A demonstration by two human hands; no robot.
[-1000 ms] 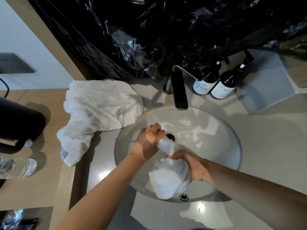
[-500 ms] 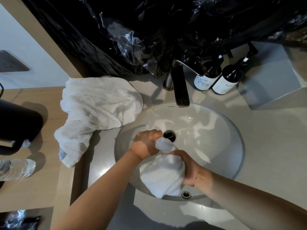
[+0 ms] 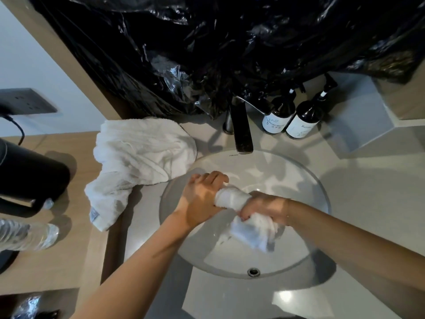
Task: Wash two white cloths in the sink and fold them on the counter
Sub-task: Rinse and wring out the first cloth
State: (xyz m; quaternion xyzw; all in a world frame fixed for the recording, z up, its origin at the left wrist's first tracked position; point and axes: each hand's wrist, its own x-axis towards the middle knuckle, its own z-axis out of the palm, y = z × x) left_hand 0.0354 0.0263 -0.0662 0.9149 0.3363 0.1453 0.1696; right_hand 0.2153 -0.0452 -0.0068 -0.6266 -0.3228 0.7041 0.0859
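Over the round white sink (image 3: pixel 305 180) I hold a small wet white cloth (image 3: pixel 232 198), twisted into a roll between both hands. My left hand (image 3: pixel 200 199) grips its upper left end. My right hand (image 3: pixel 264 209) grips lower down, and the loose tail of the cloth hangs blurred below that fist. A second, larger white cloth (image 3: pixel 140 157) lies crumpled on the counter left of the sink, one corner trailing toward the front. The drain is hidden behind my hands.
A dark faucet (image 3: pixel 241 132) juts over the sink's back rim, with two dark pump bottles (image 3: pixel 292 116) to its right. Black plastic sheeting (image 3: pixel 230 49) covers the wall behind. On the wooden counter at left sit a black appliance (image 3: pixel 30 176) and a lying water bottle (image 3: pixel 25 236).
The cloth went from a hanging bundle to a tighter twisted roll. My hands spread apart along it, the right one turning over and moving right; the tail now swings blurred.
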